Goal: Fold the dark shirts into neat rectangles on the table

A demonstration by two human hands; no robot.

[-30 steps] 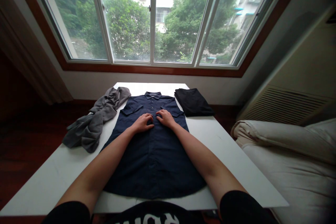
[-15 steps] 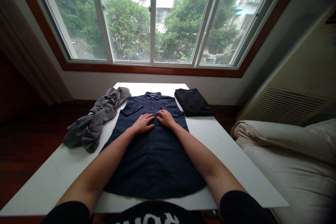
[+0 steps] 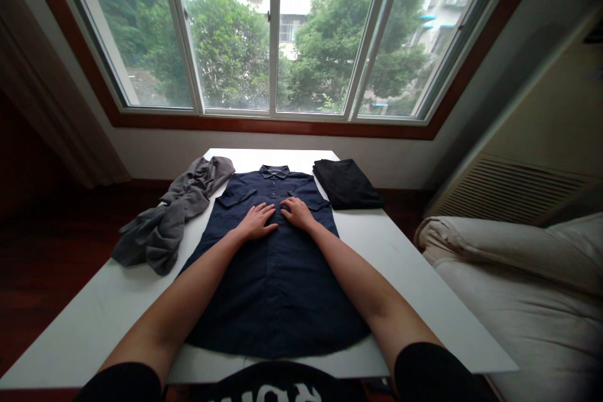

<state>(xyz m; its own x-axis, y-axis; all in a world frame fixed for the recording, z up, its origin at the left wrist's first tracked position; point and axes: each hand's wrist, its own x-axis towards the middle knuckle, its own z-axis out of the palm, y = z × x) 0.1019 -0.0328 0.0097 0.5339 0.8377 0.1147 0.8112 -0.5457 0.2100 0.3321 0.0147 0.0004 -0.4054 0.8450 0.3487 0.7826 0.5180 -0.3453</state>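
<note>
A navy button-front shirt (image 3: 277,289) lies spread flat, front side up, its collar (image 3: 274,171) toward the window and its curved hem toward me. On the left of the button line rests my left hand (image 3: 257,221), palm down with fingers stretched out and the thumb apart. My right hand (image 3: 296,211) lies on the cloth just right of the buttons, fingers extended and slightly bent. Neither hand grips anything. The shirt's sleeves are not seen stretched out to the sides.
The shirt lies on a white table (image 3: 414,314). A crumpled grey garment (image 3: 164,226) hangs partly over its left edge. Folded black cloth (image 3: 347,183) sits at the far right. Beyond are a wide window (image 3: 273,38) and, at right, a cream sofa (image 3: 518,276).
My left hand's fingertips have shifted very slightly left, away from the button line. My right hand and the shirt stay where they were.
</note>
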